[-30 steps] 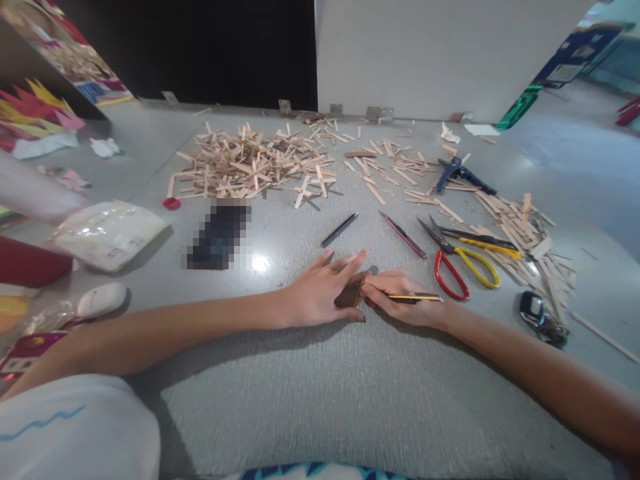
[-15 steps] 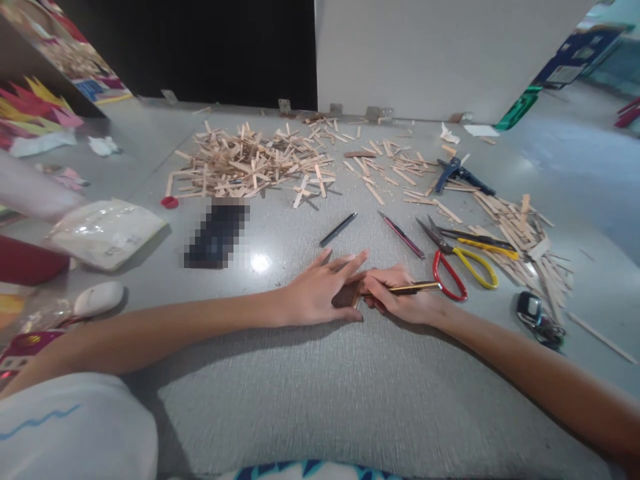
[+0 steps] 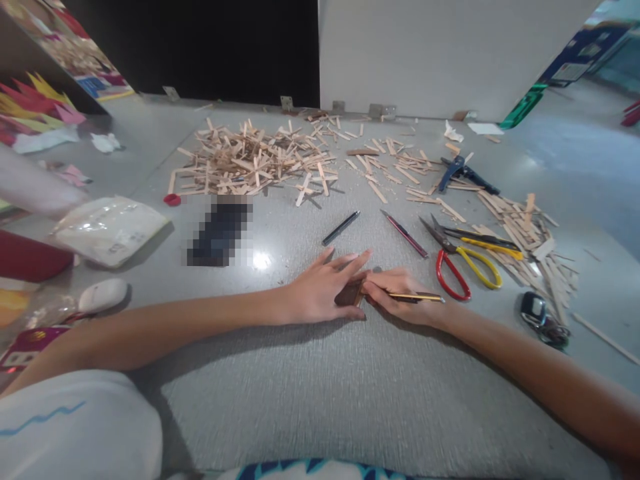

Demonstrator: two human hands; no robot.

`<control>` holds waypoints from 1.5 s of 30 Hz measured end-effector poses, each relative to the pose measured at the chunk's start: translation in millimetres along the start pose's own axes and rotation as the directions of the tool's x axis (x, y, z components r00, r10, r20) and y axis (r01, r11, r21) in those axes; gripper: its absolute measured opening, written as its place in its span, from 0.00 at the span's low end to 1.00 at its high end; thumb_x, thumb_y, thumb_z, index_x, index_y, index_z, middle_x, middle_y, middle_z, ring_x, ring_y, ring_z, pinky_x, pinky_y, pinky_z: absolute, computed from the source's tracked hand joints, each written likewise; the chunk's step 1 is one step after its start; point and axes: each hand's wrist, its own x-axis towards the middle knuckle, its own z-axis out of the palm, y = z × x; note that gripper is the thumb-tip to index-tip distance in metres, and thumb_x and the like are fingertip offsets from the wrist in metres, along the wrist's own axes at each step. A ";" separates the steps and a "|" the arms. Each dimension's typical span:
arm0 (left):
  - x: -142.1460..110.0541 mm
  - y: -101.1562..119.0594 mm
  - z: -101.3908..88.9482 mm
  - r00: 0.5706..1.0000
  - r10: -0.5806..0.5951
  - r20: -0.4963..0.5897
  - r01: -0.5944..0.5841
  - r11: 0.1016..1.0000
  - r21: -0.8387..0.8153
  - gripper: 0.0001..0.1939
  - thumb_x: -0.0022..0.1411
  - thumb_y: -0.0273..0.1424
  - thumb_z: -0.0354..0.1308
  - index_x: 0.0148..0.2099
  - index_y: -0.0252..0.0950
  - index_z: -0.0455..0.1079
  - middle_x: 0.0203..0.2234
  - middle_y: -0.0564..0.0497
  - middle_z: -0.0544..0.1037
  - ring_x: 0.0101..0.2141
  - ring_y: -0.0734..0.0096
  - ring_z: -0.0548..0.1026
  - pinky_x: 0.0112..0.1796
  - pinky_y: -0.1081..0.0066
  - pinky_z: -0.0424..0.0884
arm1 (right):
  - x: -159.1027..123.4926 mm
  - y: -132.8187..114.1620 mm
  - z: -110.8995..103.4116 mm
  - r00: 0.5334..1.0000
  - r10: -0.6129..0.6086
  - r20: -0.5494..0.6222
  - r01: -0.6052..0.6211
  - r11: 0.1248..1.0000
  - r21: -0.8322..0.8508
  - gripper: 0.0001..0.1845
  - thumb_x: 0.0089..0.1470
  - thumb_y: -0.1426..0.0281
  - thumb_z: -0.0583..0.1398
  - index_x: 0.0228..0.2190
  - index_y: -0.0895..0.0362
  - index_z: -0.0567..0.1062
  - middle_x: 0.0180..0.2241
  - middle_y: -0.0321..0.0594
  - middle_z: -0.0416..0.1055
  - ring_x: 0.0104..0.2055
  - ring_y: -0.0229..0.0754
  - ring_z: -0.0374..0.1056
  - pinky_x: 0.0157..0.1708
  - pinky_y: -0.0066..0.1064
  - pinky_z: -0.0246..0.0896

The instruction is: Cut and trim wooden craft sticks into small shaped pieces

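Note:
My right hand (image 3: 400, 295) grips a dark-and-gold pencil (image 3: 417, 297), its back end pointing right over the wrist and its tip hidden by the fingers. My left hand (image 3: 320, 290) lies on the table with its fingers spread. Under its thumb and forefinger is a small flat brown piece (image 3: 350, 293), partly hidden, so I cannot tell exactly what it is. Both hands almost meet at this piece. Beyond them lie a black pen (image 3: 341, 227) and a dark red pen (image 3: 404, 233). Red-and-yellow-handled pliers (image 3: 453, 250) rest right of my right hand.
A heap of wooden sticks (image 3: 250, 160) spreads across the back of the grey table (image 3: 300, 393), with more sticks (image 3: 545, 267) at the right. A blue tool (image 3: 453, 173), a yellow cutter (image 3: 493, 248), a small black device (image 3: 533, 309), a white mouse (image 3: 103, 295) and a plastic packet (image 3: 110, 230) lie around.
The pencil's back end has dipped slightly in my right hand. My left hand keeps its place on the brown piece. The whole view has shifted a little.

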 end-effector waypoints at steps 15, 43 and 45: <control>-2.2 3.0 5.4 1.000 0.016 0.004 -0.016 0.996 0.084 0.55 0.73 0.50 0.62 0.81 0.40 0.27 0.74 0.34 0.62 0.75 0.49 0.57 0.72 0.41 0.44 | 1.8 -7.8 -6.0 0.985 0.172 -0.021 -0.167 0.973 0.162 0.25 0.74 0.60 0.51 0.25 0.53 0.68 0.20 0.31 0.68 0.18 0.34 0.64 0.21 0.27 0.58; -5.6 15.6 -11.4 0.987 -0.122 -0.101 0.125 0.992 0.026 0.41 0.65 0.34 0.74 0.73 0.39 0.59 0.57 0.41 0.81 0.62 0.47 0.74 0.60 0.49 0.67 | -2.7 -6.7 -5.4 0.950 0.275 -0.148 -0.251 0.954 0.163 0.27 0.74 0.56 0.53 0.24 0.53 0.70 0.16 0.31 0.68 0.16 0.34 0.63 0.19 0.27 0.57; -3.7 9.7 -9.0 0.992 -0.076 -0.103 0.076 0.997 0.001 0.43 0.65 0.35 0.74 0.74 0.43 0.57 0.59 0.42 0.80 0.64 0.47 0.72 0.63 0.48 0.65 | -2.0 -7.6 -6.5 0.967 0.232 -0.108 -0.219 0.968 0.121 0.25 0.73 0.59 0.54 0.24 0.53 0.71 0.17 0.30 0.67 0.17 0.34 0.63 0.22 0.28 0.57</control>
